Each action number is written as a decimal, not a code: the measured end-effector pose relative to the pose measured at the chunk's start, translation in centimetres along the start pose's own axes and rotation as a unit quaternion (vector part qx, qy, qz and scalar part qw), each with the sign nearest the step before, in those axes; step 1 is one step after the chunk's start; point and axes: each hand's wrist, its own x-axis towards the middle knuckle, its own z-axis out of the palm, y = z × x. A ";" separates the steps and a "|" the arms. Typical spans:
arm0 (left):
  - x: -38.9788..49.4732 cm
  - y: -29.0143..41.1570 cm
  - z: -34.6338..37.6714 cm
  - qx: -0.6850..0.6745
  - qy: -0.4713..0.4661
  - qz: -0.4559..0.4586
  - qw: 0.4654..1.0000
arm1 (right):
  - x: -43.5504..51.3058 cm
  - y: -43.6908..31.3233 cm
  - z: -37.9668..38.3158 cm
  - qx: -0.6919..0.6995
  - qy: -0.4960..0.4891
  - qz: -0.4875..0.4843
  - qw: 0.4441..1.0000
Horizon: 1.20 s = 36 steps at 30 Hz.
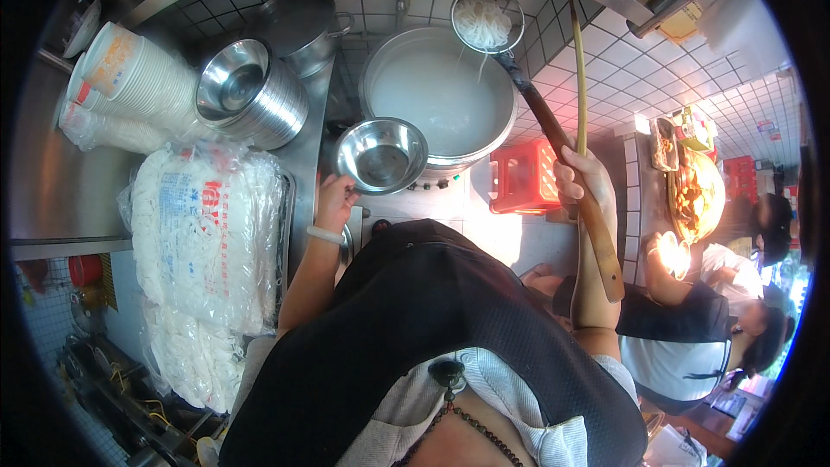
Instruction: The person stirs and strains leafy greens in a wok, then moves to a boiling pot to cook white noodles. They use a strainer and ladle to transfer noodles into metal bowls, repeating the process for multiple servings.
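Observation:
My left hand grips the rim of an empty stainless steel bowl, held at the near left edge of a large metal pot of cloudy, whitish liquid. In my right hand is the brown wooden handle of a round wire strainer. White noodles lie in the strainer, over the far right rim of the pot, and a few strands hang down from it. A thin, light wooden stick runs up from the same hand, beside the strainer handle.
Stacked steel bowls, nested white tubs and plastic bags of white noodles fill the left counter. A lidded-looking steel pot stands behind. A red plastic crate is on the floor at right. Co-workers are at the far right.

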 end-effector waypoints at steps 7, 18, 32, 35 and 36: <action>0.5 -0.2 -0.1 0.007 -0.002 -0.006 1.000 | 0.1 0.0 -0.2 0.004 -0.012 -0.004 1.000; -1.4 0.4 1.5 -0.009 0.012 0.003 1.000 | 0.3 0.5 -0.3 0.014 0.038 0.016 0.999; 0.0 -0.8 0.9 0.025 -0.013 -0.015 0.999 | 2.8 4.6 -2.6 0.079 0.054 0.054 0.994; -0.1 -1.0 0.8 0.020 -0.014 -0.009 1.000 | 3.9 5.0 -2.4 0.077 0.029 0.015 0.997; -0.1 -1.2 0.8 0.018 -0.015 -0.010 1.000 | 4.6 5.3 -2.1 0.075 0.028 0.020 0.997</action>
